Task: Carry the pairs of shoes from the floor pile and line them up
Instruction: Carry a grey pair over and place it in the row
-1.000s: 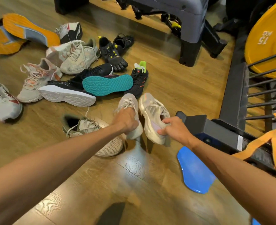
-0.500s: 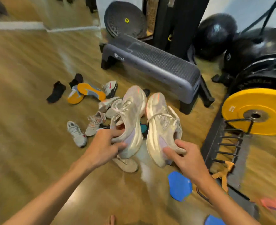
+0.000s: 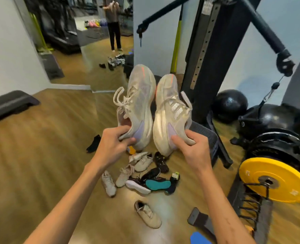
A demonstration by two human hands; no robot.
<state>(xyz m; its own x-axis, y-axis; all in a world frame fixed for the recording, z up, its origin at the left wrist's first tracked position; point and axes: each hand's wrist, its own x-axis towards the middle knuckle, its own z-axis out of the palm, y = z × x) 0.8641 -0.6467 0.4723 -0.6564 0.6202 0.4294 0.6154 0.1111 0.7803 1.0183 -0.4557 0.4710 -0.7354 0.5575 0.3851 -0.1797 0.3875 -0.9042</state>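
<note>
My left hand [image 3: 111,147] pinches the heel of the left cream shoe [image 3: 138,106], fingers curled into the collar; my right hand [image 3: 192,148] grips the heel of the right cream shoe [image 3: 170,113], thumb on its lilac patch. I hold both toes-up, side by side and just apart, above the shoe pile [image 3: 142,175] on the wooden floor [image 3: 40,155]. Right of the pile sits 1 yellow weight plate [image 3: 272,178]. Far left, a mirror [image 3: 96,41] stands against the wall.
</note>
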